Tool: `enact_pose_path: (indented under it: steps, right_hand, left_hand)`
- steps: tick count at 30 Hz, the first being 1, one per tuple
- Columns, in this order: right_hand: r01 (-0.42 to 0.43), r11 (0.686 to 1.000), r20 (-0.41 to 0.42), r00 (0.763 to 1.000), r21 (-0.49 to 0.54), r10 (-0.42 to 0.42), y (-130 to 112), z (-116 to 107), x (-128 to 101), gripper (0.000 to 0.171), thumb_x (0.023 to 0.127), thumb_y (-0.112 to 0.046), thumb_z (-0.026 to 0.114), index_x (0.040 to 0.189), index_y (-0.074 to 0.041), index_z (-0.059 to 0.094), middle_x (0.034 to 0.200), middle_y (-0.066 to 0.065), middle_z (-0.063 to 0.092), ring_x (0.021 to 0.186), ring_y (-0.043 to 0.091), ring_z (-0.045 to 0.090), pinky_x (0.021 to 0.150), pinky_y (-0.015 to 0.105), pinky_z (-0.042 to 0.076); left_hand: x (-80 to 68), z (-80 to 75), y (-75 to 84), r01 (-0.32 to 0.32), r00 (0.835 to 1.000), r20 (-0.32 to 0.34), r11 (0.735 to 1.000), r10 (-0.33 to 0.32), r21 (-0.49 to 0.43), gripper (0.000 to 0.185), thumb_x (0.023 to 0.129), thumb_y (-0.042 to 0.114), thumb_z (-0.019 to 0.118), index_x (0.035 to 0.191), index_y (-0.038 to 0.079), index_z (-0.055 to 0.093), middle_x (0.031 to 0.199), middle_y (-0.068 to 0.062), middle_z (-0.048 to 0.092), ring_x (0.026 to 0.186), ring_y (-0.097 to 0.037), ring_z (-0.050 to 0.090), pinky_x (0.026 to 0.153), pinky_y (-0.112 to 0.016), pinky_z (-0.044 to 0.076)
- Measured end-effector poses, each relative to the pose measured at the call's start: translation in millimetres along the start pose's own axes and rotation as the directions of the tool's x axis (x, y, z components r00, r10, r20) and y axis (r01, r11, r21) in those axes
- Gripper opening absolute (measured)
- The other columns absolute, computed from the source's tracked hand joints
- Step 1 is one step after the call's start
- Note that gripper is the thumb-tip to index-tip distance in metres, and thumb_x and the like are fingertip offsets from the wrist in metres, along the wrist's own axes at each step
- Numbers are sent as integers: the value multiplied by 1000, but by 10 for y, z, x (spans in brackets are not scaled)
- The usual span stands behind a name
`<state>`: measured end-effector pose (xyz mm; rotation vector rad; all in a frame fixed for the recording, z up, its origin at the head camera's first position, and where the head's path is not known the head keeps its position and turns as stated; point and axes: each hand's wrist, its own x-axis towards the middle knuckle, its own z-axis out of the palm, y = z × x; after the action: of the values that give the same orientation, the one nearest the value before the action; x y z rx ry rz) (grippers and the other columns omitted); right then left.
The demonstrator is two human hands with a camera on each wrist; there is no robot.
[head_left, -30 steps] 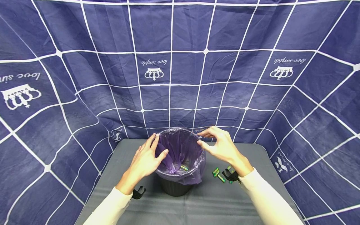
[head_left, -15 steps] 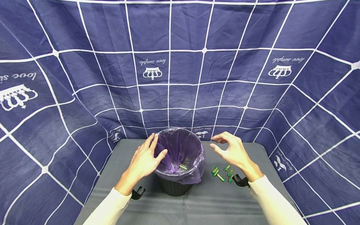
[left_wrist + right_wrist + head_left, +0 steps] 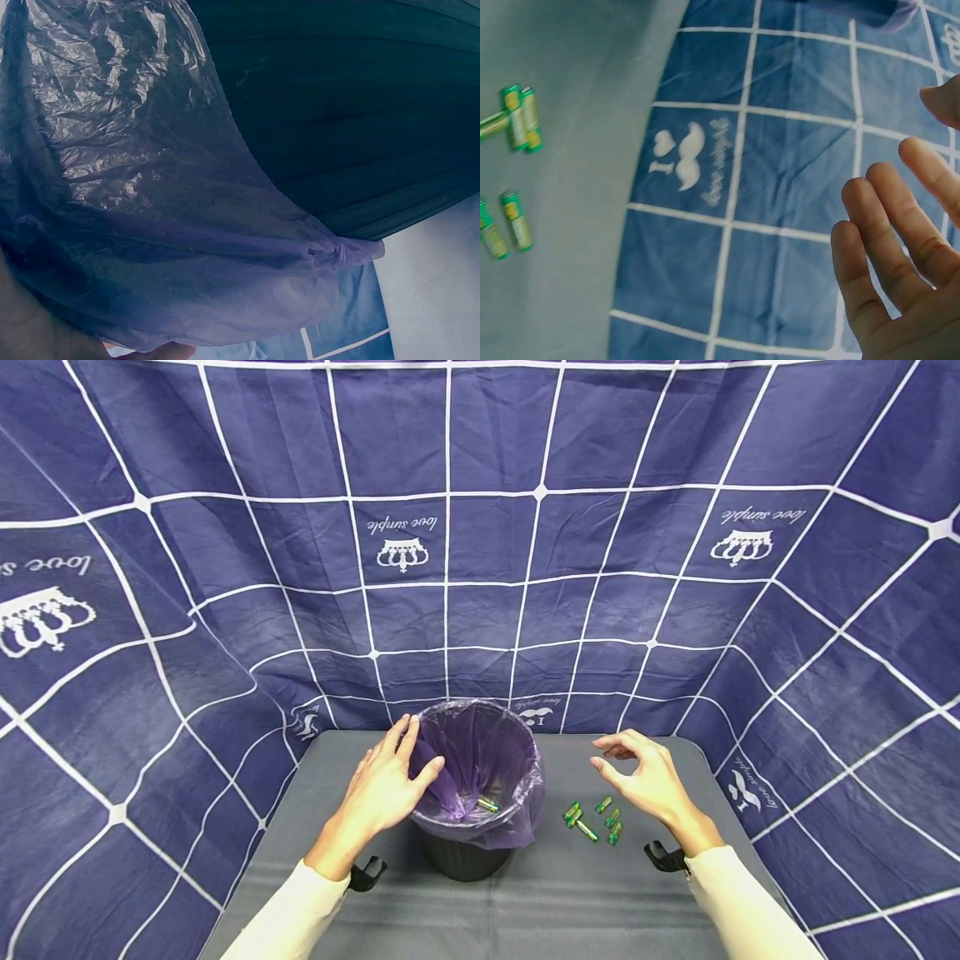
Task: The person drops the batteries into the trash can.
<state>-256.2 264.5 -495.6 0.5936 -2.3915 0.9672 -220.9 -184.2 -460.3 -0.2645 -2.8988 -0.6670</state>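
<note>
Right hand (image 3: 648, 781) has swung off bin (image 3: 474, 793) rim, now empty, fingers loosely curled above loose batteries (image 3: 592, 818). Head: I see left hand (image 3: 386, 785) holding liner (image 3: 450, 793) edge; one battery (image 3: 488, 805) inside, roughly five left. Left wrist: liner (image 3: 150, 210) only. Right wrist: fingers (image 3: 885, 247) relaxed, batteries (image 3: 514, 120) on table (image 3: 585, 75).

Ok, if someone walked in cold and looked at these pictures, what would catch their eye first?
Probably the small black bin lined with a purple bag at the middle of the grey table, with the left hand gripping the bag's rim and one green battery lying inside. To the bin's right, loose green batteries lie on the table, and the right hand hovers empty above them.
</note>
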Motion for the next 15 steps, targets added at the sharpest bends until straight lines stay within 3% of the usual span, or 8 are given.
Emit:
enact_pose_path:
  steps: [10,14,15]
  right_hand:
    - [-89,996,26,996,-3,89,358,-27,-333,26,96,-10,96,118,-19,88,108,-4,85,95,20,83,87,13,59]
    - [-142,990,67,987,-17,143,478,-21,-481,26,97,-11,96,120,-20,88,112,-2,84,97,19,83,86,21,65]
    - [-158,987,81,984,-23,160,505,-15,-517,26,97,-12,96,120,-21,88,113,-2,84,97,24,84,86,23,67]
  left_hand:
    - [0,5,-5,1,1000,1,1000,-1,-1,92,116,66,56,185,11,32,192,-19,32,167,-61,46,136,-80,35]
    - [4,5,-7,-2,1000,-2,1000,2,-1,92,116,66,56,185,11,32,192,-19,32,167,-61,46,136,-80,35]
    - [6,5,-8,-2,1000,-2,1000,2,-1,92,116,67,56,185,11,32,192,-19,32,167,-61,46,136,-80,35]
